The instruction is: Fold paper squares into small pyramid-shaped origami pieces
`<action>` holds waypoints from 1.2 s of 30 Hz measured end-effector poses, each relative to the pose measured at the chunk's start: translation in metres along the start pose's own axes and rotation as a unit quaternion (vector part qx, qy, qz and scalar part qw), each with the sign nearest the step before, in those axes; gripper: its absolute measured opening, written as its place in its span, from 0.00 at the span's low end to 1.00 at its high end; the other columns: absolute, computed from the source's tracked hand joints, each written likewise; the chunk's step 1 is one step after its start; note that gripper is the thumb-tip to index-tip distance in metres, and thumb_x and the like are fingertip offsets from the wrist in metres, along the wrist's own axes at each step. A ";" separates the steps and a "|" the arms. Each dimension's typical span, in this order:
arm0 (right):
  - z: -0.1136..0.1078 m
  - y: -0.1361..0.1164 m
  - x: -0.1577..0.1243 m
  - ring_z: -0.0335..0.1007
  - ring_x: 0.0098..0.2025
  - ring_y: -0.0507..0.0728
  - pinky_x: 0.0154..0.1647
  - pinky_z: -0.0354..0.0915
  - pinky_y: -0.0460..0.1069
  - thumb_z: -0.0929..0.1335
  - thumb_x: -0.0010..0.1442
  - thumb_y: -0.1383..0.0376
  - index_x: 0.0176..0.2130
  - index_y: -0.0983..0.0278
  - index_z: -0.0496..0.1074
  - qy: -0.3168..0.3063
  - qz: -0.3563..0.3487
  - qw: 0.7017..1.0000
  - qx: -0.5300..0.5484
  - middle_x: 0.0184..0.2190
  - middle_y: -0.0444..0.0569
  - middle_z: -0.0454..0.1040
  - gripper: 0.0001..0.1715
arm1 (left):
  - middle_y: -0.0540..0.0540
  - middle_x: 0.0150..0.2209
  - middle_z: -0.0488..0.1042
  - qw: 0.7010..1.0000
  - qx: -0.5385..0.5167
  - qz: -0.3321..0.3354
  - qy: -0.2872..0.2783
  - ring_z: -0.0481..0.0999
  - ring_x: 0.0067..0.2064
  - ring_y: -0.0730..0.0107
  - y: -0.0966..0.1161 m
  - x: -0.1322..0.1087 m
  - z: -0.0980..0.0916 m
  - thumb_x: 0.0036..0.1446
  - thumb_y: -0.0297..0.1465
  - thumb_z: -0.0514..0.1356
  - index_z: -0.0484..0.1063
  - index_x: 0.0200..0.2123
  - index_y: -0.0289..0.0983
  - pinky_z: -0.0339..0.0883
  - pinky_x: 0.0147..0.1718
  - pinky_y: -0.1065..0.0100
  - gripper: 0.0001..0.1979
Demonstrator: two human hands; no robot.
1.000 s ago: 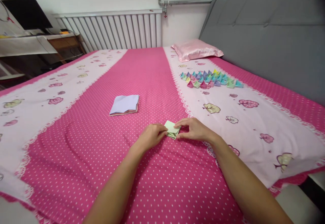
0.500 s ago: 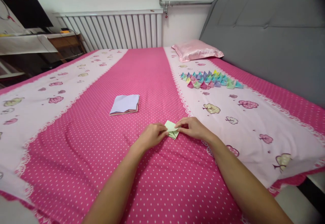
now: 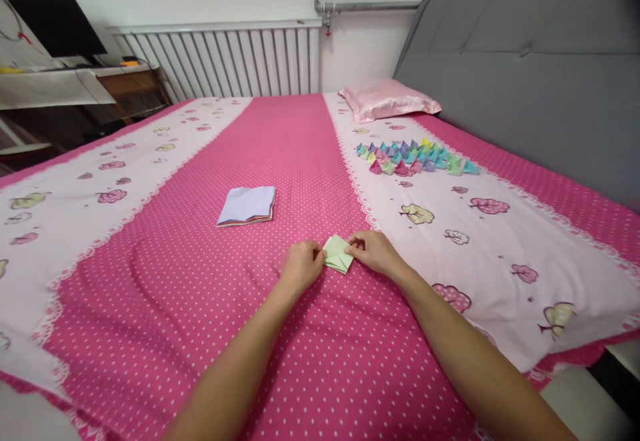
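Between my hands is a small folded sheet of light green origami paper (image 3: pixel 338 253), turned corner-up, with creased flaps on its lower part. My left hand (image 3: pixel 303 264) pinches its left corner, thumb and fingers together. At the right corner, the thumb and fingers of my right hand (image 3: pixel 375 251) are closed on the paper too. A stack of square paper (image 3: pixel 247 205), lavender on top with other colours at its edges, lies to the left beyond my left hand.
Several folded paper boats (image 3: pixel 411 157) in many colours stand in rows on the bedspread (image 3: pixel 280 154) at the right. Behind them lies a pink pillow (image 3: pixel 389 99), beside a grey headboard (image 3: pixel 530 81). A radiator (image 3: pixel 225 61) lines the wall; a monitor (image 3: pixel 57 25) stands on a desk at left.
The green paper's upper flap, bent over half a second ago, now lies flatter, showing more of the front. My left hand has turned, its fingers drawn back to the left corner.
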State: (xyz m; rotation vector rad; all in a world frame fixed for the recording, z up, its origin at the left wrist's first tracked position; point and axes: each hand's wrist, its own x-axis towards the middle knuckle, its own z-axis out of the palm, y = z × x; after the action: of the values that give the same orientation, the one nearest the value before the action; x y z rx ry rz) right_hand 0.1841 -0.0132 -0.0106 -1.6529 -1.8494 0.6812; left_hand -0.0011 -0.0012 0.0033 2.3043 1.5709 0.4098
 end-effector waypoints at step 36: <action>0.001 0.008 0.002 0.69 0.35 0.53 0.37 0.62 0.46 0.61 0.45 0.79 0.38 0.62 0.77 -0.004 -0.037 0.998 -0.046 0.34 0.48 0.74 0.26 | 0.49 0.23 0.72 0.996 -0.074 -0.030 -0.050 0.67 0.26 0.71 -0.003 0.004 0.003 0.45 0.23 0.54 0.77 0.38 0.38 0.56 0.27 0.72 0.17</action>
State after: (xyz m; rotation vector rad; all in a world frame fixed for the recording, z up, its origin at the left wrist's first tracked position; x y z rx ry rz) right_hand 0.1894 -0.0100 -0.0166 -1.6315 -1.9640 0.5808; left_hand -0.0004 0.0033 -0.0007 2.1262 1.5053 0.3769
